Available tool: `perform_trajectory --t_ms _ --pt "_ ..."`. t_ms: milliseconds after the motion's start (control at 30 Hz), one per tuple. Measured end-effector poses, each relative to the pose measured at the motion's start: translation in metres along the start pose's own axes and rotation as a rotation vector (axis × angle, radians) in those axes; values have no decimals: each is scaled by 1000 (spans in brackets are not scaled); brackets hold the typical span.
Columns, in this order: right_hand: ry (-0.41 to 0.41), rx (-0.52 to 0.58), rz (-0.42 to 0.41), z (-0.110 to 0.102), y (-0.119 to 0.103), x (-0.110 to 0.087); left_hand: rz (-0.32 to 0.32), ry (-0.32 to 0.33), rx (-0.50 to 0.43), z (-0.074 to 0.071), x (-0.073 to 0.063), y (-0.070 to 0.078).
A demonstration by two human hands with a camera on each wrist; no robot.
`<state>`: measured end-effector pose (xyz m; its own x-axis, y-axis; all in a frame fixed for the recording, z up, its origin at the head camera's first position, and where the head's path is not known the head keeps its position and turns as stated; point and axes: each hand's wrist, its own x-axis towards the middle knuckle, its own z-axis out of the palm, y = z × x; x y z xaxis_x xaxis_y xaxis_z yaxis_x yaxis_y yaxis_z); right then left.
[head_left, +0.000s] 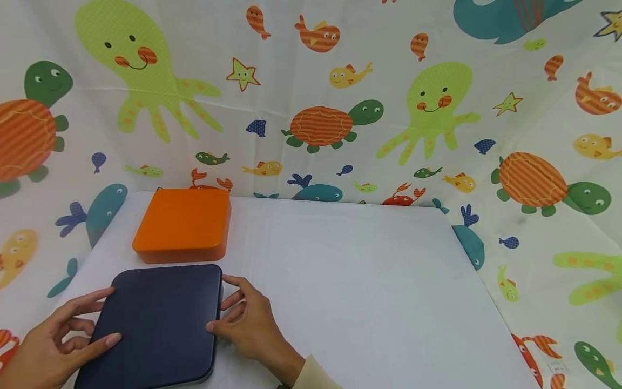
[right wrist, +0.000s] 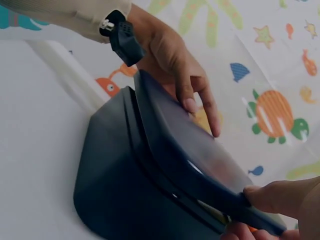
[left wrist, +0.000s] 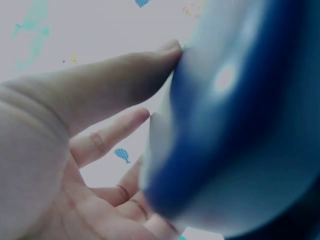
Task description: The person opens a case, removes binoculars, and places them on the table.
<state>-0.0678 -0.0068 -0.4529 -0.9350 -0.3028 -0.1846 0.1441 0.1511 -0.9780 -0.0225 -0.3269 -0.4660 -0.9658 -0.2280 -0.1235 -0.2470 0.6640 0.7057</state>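
Between L hand [head_left: 46, 346] and R hand [head_left: 257, 324] fingers: dk blue lid [head_left: 160, 329], w/ dk blue box [right wrist: 110, 170] right under it. R wrist cam has lid a bit askew on box, dark gap along the rim and a thin pale sliver close to R fingertips; contents can't be made out. Past the fingertips, just beyond lid's far edge, orange box [head_left: 184, 219] sits on white table [head_left: 350, 281], flat face up, top unbroken, so can't tell what's inside.

Lid: flat face up, rounded corners, sides running from near the wrists out past the fingertips, far end leaning a little toward R hand. Can't say for sure which side is longer, b/c of the angle.

L hand comes in from lower L, thumb stretched over lid's top, index reaching fwd along L edge, other fingers bent at the side; thumb + fingers grip that edge, tho L wrist cam is blurry. R hand comes up from bottom, wrist angled, fingertips aimed L; thumb on top of R edge, fingers spread along the side, pinching lid. Behind R fingers, beige sleeve [head_left: 316, 375]. Beyond all fingertips, sea-animal cloth [head_left: 277, 97] hangs behind the table.
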Motion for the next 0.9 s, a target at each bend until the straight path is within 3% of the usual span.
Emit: perform_trajectory --t_ms 233,433,600,900 --pt "9 -29 7 -15 -1 -5 9 -44 19 4 -2 16" --pt "19 -42 -5 -29 -3 -9 65 -20 -7 14 -8 29" --pt "33 -61 -10 -42 -4 -10 84 4 23 23 -10 43" --pt "56 -83 -35 -67 2 -14 97 -24 36 38 -8 63"
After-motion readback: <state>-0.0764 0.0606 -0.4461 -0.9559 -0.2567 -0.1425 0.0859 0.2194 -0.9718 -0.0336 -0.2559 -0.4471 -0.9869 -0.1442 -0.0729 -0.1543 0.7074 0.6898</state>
